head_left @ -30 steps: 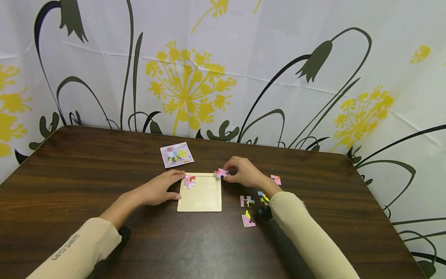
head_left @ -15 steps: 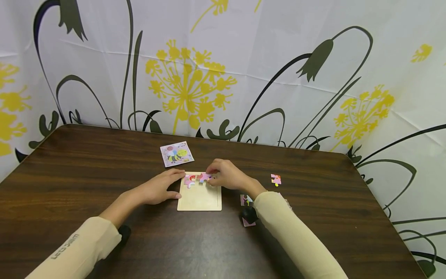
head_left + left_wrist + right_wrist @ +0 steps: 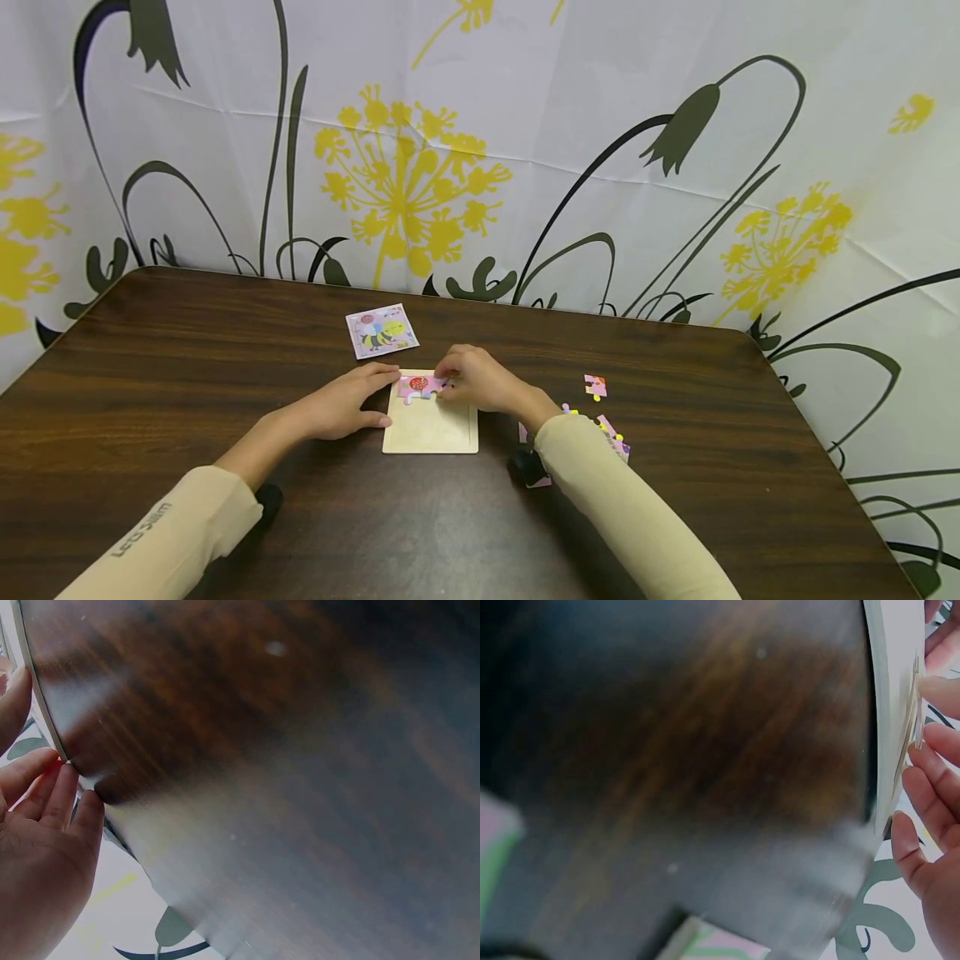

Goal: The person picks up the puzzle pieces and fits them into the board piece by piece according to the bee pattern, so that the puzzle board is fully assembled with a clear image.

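Observation:
A pale wooden puzzle tray [image 3: 430,429] lies on the dark wooden table [image 3: 187,367]. My left hand [image 3: 372,397] rests with straight fingers against the tray's left edge. My right hand [image 3: 447,382] pinches a pink puzzle piece [image 3: 431,385] and sets it down in the tray's top row, right beside a pink piece [image 3: 407,390] in the top-left corner. In the left wrist view my left hand [image 3: 45,825] touches the tray's rim [image 3: 34,697]. In the right wrist view my fingers [image 3: 934,780] lie along the tray's edge [image 3: 889,712].
A picture card with a bee [image 3: 382,330] lies just behind the tray. Loose puzzle pieces lie to the right: one [image 3: 595,387] farther out, others [image 3: 617,442] by my right sleeve, one [image 3: 522,432] near the tray. A flowered curtain hangs behind the table.
My right hand carried the pink piece from the tray's top-right corner leftwards to the piece in the top-left corner. The left hand stayed still.

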Demonstrator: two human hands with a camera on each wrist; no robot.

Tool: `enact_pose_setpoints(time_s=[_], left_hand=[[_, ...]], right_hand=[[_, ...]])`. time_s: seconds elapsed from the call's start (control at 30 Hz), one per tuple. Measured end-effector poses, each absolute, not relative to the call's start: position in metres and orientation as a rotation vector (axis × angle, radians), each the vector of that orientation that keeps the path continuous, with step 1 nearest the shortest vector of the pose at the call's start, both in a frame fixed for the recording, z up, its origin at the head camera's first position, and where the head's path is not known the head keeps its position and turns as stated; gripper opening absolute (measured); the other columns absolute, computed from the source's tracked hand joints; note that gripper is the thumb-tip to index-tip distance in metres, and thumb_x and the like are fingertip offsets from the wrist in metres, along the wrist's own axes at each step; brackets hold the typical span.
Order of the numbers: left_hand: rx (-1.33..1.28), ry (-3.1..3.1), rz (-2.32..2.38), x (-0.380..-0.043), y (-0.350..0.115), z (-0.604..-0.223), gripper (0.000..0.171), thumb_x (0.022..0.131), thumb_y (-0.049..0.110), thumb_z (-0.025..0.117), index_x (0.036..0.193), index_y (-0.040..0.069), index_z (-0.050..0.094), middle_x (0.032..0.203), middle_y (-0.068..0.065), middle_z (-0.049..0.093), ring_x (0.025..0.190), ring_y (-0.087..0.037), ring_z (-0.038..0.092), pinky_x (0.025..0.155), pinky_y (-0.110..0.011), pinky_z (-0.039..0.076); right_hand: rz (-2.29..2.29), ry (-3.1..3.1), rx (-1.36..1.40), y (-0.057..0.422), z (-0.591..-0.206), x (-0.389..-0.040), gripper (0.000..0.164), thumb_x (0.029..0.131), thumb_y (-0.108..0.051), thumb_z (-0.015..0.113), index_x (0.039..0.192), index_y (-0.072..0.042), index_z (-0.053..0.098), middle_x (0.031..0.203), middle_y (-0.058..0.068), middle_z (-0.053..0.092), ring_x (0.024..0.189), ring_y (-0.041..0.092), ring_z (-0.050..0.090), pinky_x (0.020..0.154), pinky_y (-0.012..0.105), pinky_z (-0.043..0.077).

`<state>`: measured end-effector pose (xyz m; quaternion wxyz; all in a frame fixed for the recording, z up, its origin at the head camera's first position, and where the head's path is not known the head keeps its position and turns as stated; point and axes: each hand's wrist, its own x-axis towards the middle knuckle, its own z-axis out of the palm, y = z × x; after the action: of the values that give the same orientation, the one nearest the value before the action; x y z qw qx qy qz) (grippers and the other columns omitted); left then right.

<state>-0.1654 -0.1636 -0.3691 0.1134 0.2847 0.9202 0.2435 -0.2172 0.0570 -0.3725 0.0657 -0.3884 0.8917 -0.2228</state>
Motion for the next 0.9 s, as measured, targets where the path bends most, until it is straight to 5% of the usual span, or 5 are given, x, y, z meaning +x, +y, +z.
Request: enact_pose_setpoints(time_s=[0.9], left_hand=[[0.821, 2.682, 0.730, -0.1653, -0.1630, -0.3683, 0.059, 0.085, 0.018, 0.066, 0.130, -0.011, 0.041, 0.134, -0.027, 0.037, 0.123, -0.042, 0.034, 0.098, -0.053, 0.030]], right_hand=[[-0.659, 2.688, -1.175, 0.0551, -0.3745, -0.2183, 0.023, 0.076, -0.012, 0.075, 0.096, -0.002, 0.068, 0.089, 0.005, 0.057, 0.081, 0.015, 0.053, 0.071, 0.020, 0.043]])
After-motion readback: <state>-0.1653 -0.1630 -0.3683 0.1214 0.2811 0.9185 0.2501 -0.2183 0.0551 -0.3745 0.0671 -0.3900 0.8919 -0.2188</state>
